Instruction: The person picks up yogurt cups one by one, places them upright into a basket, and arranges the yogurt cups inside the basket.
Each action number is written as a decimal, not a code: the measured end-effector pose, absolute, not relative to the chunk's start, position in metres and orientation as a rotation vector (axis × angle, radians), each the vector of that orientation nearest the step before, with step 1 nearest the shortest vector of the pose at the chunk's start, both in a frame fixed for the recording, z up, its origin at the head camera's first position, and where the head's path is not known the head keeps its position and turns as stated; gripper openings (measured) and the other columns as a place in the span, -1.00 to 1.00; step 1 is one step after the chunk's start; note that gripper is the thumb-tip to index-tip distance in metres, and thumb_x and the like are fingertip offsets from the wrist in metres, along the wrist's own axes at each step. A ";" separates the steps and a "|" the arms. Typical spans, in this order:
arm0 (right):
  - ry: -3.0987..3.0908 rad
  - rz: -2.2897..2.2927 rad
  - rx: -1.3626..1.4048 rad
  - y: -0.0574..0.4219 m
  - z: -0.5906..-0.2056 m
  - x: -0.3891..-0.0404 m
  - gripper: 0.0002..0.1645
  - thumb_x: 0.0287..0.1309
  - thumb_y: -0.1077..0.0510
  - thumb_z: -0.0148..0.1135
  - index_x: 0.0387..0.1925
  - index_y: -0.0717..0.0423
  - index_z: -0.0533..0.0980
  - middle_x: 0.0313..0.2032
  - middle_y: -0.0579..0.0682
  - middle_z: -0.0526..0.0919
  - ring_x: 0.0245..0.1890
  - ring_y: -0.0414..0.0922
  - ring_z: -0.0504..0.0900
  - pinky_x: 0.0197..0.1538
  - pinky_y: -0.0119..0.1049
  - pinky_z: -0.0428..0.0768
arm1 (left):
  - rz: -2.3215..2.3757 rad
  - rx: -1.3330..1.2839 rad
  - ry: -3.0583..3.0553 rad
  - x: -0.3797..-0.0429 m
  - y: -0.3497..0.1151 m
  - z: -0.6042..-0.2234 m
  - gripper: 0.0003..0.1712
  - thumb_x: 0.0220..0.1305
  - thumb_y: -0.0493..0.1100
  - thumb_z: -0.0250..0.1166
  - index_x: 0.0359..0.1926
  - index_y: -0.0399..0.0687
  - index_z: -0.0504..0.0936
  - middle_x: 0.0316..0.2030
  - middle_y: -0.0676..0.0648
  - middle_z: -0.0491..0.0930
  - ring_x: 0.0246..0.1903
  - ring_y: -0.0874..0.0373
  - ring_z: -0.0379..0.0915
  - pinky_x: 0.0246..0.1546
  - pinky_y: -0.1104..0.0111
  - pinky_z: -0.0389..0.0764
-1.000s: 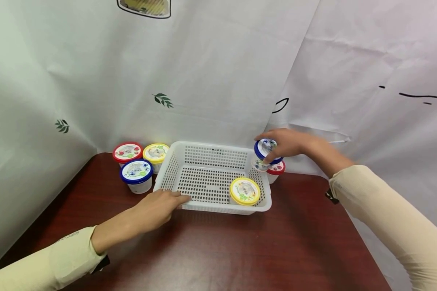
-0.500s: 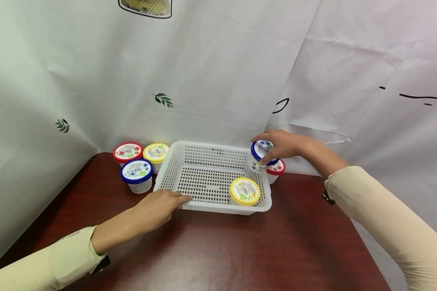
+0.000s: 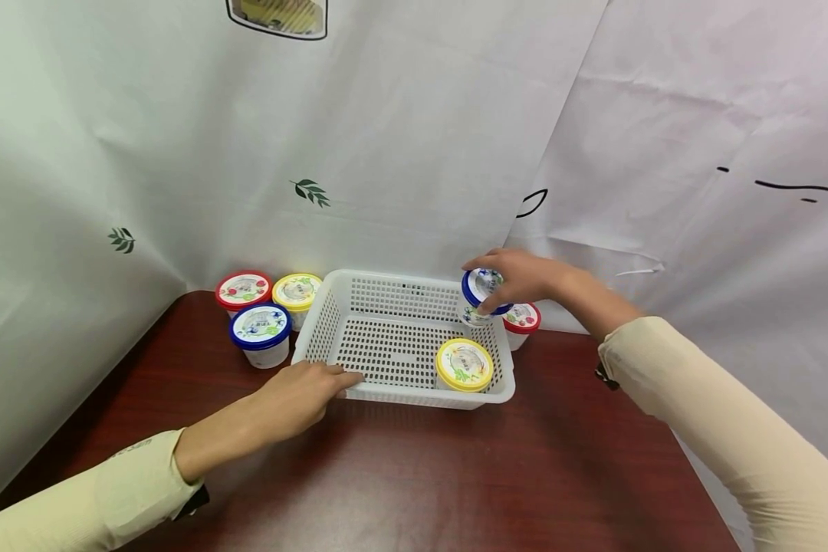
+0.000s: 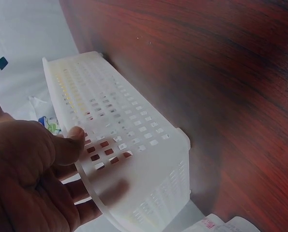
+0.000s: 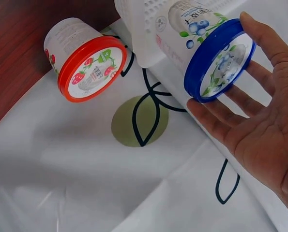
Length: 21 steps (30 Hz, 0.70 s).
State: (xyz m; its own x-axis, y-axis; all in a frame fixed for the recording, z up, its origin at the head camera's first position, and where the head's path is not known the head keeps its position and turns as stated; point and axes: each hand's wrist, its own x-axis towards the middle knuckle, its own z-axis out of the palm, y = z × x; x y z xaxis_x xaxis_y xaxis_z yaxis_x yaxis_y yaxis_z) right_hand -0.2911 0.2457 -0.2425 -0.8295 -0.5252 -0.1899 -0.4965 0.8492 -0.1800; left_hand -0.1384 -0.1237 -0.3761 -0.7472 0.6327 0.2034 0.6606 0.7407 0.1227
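Observation:
My right hand (image 3: 524, 277) grips a blue-lidded yogurt tub (image 3: 481, 291) by its lid, over the back right corner of the white plastic basket (image 3: 400, 395). Blueberries are printed on that tub (image 5: 197, 34) in the right wrist view, where fingers and thumb span the lid's rim. My left hand (image 3: 305, 392) holds the basket's front left rim. In the left wrist view its thumb (image 4: 72, 145) lies outside the basket wall and the other fingers pass behind it. Inside the basket, at the front right, sits a yellow-lidded tub (image 3: 464, 365).
A red-lidded tub (image 3: 521, 322) stands just right of the basket. Left of it stand a second red-lidded tub (image 3: 243, 290), a yellow-lidded one (image 3: 297, 291) and a blue-lidded one (image 3: 261, 331). White cloth (image 3: 414, 138) hangs behind the dark red table (image 3: 414, 483).
My right hand has carried the blue-lidded tub leftward, from above the right-hand red-lidded tub to over the basket's back right corner. The left hand has stayed on the rim.

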 end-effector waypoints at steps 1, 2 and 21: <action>2.796 -0.183 -0.780 0.245 -0.244 -0.291 0.04 0.26 -0.13 0.64 0.68 -0.07 0.43 0.65 0.23 0.41 0.50 0.23 0.51 0.54 0.30 0.51 | -0.280 -1.043 -2.792 -0.138 -0.124 -0.376 -0.51 0.41 -0.45 0.33 0.25 0.01 0.82 -0.02 -0.08 0.89 -0.15 -0.11 0.83 -0.20 0.03 0.80; 2.796 -0.188 -0.776 0.244 -0.245 -0.291 0.03 0.27 -0.13 0.64 0.69 -0.08 0.42 0.66 0.22 0.40 0.51 0.23 0.51 0.55 0.30 0.52 | -0.279 -1.042 -2.792 -0.138 -0.124 -0.376 -0.51 0.41 -0.45 0.33 0.25 0.01 0.82 -0.02 -0.08 0.89 -0.15 -0.10 0.83 -0.20 0.03 0.80; 2.780 -0.163 -0.758 0.231 -0.261 -0.291 0.06 0.34 -0.14 0.60 0.74 -0.10 0.34 0.73 0.22 0.29 0.68 0.27 0.36 0.65 0.34 0.43 | -0.274 -1.049 -2.807 -0.141 -0.123 -0.375 -0.51 0.38 -0.46 0.35 0.24 -0.01 0.82 -0.04 -0.08 0.89 -0.17 -0.09 0.82 -0.21 0.05 0.80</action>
State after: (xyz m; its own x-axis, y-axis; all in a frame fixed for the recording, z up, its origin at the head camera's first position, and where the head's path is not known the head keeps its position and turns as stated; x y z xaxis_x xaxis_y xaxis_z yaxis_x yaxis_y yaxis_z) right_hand -0.2906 0.2314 -0.2614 -0.8317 -0.5121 -0.2147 -0.4835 0.8580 -0.1734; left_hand -0.1409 -0.1232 -0.3747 -0.7491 0.6356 0.1866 0.6597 0.7414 0.1231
